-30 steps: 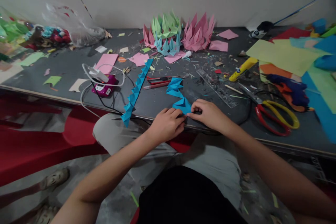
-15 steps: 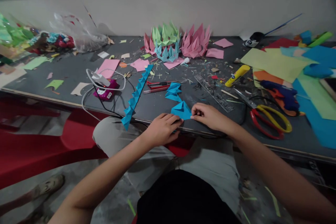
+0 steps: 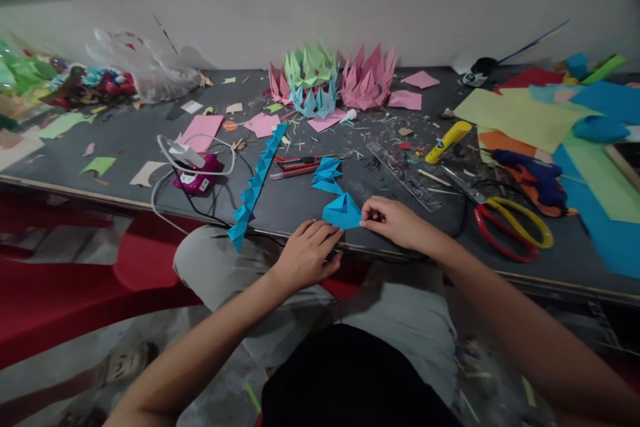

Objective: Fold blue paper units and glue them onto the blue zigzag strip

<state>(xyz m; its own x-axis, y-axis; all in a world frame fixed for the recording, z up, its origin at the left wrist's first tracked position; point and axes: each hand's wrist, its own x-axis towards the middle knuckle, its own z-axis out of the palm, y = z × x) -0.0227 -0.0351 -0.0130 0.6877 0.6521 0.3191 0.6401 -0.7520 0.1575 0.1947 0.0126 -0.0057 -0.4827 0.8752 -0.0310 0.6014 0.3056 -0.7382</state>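
A folded blue paper [image 3: 343, 211] lies at the table's front edge between my hands. My left hand [image 3: 311, 250] rests at its lower left corner, fingers bent together over the edge; a bit of blue shows beneath them. The right corner of the paper is pinched in the fingertips of my right hand [image 3: 387, 219]. Just behind it lie small folded blue pieces [image 3: 327, 175]. A long zigzag strip of joined blue folds [image 3: 258, 180] slants to the left, its near end over the table edge.
Scissors [image 3: 505, 213], a yellow glue tube [image 3: 448, 141], a clear ruler [image 3: 403, 177] and a blue glue gun [image 3: 535, 177] lie right. Red cutters [image 3: 303, 165] lie behind the strip. Folded paper crowns [image 3: 313, 73] stand at the back. A purple power socket [image 3: 199, 177] with cables sits left.
The view has shifted slightly, so the table things appear a little further left. Both hands keep nearly the same hold on the blue paper. A person's foot at lower left has moved right.
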